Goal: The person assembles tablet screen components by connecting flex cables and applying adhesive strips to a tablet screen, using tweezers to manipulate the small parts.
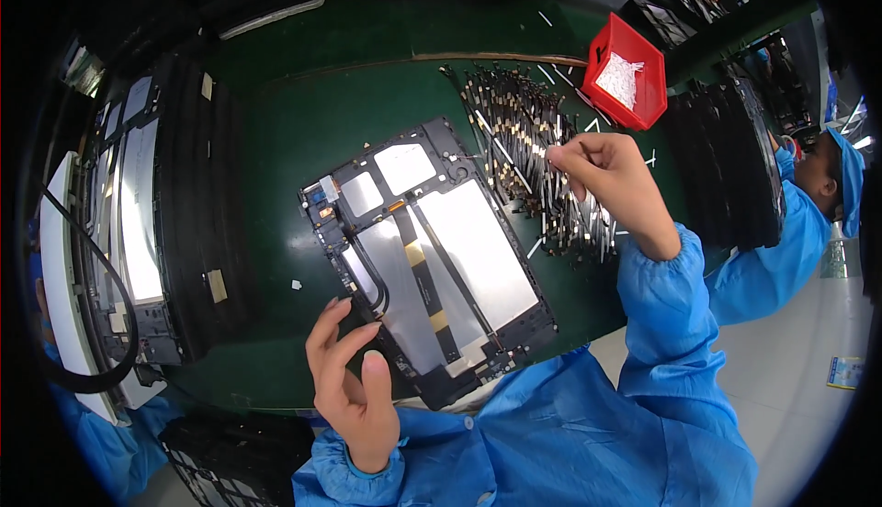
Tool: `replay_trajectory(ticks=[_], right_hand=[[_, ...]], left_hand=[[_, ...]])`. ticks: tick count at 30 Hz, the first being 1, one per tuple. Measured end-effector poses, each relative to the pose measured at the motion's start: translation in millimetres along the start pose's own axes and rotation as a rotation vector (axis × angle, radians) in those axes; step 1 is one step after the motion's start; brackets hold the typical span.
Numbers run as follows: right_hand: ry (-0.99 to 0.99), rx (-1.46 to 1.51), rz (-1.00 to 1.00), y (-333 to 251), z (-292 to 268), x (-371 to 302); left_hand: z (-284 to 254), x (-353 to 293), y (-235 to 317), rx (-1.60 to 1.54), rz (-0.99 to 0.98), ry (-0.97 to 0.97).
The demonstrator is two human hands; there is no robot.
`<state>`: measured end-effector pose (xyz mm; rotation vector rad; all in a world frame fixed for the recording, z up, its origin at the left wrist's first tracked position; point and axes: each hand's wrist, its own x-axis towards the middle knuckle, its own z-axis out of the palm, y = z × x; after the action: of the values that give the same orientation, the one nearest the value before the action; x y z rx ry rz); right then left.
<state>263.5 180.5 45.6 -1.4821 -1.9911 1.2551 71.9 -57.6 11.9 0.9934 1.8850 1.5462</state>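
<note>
An opened tablet [478,250] lies tilted on the green table in front of me, its silver battery plates, flat ribbon cable and dark frame showing. My left hand [354,388] is at its lower left edge, fingers spread, the fingertips close to the dark frame; whether they touch it I cannot tell. To the right of the tablet is a heap of thin black cables [514,126] with white and gold-coloured pieces. Above this heap my right hand [606,176] is closed in a pinch. What its fingertips hold, if anything, is too small to make out.
A red bin [652,84] of small white strips stands at the far right, with loose strips about it. Stacks of dark tablet parts rise at left [211,231] and right [726,158]. A co-worker in blue [781,250] sits close by on the right.
</note>
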Motion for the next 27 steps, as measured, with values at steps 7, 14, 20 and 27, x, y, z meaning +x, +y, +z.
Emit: replay_trajectory(ticks=[7, 14, 20, 27], right_hand=[[-0.172, 0.389, 0.153, -17, -7, -31], [-0.302, 0.351, 0.018, -40, 42, -91], [-0.35, 0.385, -0.117, -32, 87, -114], [-0.319, 0.269, -0.191, -25, 105, -113]], left_hand=[[2, -2, 3, -0.021, -0.003, -0.032], [-2, -16, 6, -0.077, -0.058, -0.01], [-22, -53, 6, -0.301, -0.375, -0.167], [-25, -65, 6, -0.374, -0.454, -0.333]])
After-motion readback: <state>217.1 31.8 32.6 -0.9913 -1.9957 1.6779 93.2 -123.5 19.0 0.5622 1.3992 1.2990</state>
